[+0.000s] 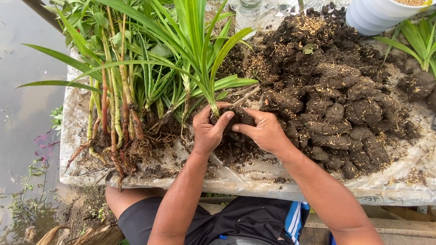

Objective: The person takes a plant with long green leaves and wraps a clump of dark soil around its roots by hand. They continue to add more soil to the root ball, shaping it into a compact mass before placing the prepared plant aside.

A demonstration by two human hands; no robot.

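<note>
My left hand and my right hand together clasp a lump of dark soil packed around the base of a small green plant with long strap leaves. The thumbs press into the lump from both sides. The plant stands upright between my hands, above a plastic-covered table. Loose soil crumbs lie under my hands.
A bundle of bare-rooted plants lies at the left. A big heap of dark soil clods mixed with husks fills the right. A white pot and a clear bottle stand at the back. Water lies to the left.
</note>
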